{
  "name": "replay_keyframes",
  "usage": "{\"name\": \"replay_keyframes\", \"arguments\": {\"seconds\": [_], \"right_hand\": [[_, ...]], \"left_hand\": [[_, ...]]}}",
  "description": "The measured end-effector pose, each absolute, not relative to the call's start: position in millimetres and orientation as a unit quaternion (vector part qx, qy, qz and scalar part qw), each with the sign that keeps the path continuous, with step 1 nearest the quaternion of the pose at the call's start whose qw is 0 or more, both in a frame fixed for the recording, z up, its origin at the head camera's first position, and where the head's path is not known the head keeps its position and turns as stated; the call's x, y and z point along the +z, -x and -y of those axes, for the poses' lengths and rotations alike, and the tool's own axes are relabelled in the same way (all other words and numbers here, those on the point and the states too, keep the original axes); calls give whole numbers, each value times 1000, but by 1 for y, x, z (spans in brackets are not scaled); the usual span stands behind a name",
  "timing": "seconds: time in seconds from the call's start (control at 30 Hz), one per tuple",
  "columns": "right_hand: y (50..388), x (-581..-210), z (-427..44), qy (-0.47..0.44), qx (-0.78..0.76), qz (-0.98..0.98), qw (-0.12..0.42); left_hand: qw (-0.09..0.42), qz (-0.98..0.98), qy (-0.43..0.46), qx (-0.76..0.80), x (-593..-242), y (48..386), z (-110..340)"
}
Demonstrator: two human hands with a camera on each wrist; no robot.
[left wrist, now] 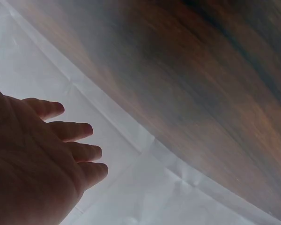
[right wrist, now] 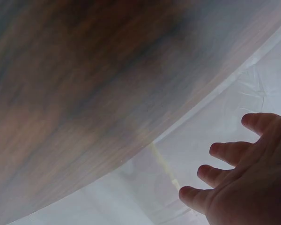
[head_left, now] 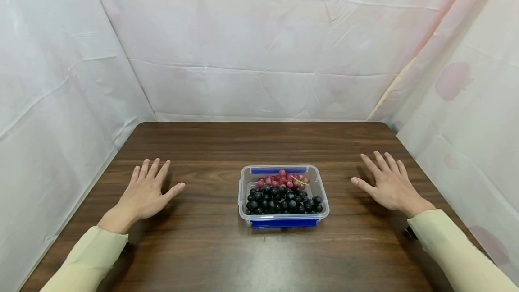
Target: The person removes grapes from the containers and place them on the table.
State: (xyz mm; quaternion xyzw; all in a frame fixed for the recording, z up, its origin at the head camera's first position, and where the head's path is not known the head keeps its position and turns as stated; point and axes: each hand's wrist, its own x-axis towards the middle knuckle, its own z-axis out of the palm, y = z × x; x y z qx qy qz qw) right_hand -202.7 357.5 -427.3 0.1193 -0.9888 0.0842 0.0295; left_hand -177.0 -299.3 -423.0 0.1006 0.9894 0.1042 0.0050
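Note:
A clear plastic food container [head_left: 243,193] with blue clips stands on the wooden table, its top uncovered. Inside it, dark grapes [head_left: 279,199] fill the near part, and red grapes [head_left: 282,178] with a green stem lie along the far side. To the container's left, my left hand [head_left: 145,193] is held palm down with its fingers spread, touching no object. On the other side, my right hand [head_left: 387,186] is likewise palm down with fingers extended, apart from the container. Each wrist view shows the palm and fingers of its hand [left wrist: 42,150] [right wrist: 248,173], holding nothing.
The dark brown wooden table [head_left: 202,256] has rounded far corners. White plastic sheeting [head_left: 259,48] hangs behind it and along both sides, with faint fruit prints on the right side.

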Motion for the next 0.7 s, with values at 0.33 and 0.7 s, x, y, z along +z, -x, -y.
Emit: {"name": "replay_keyframes", "arguments": {"seconds": [0.33,0.7], "right_hand": [[202,-427,-356,-127,86,988,34],[200,-428,-352,-133,94,986,31]], "left_hand": [[2,-988,-105,112,-423,176,295],[-8,-986,-113,119,-428,174,290]]}}
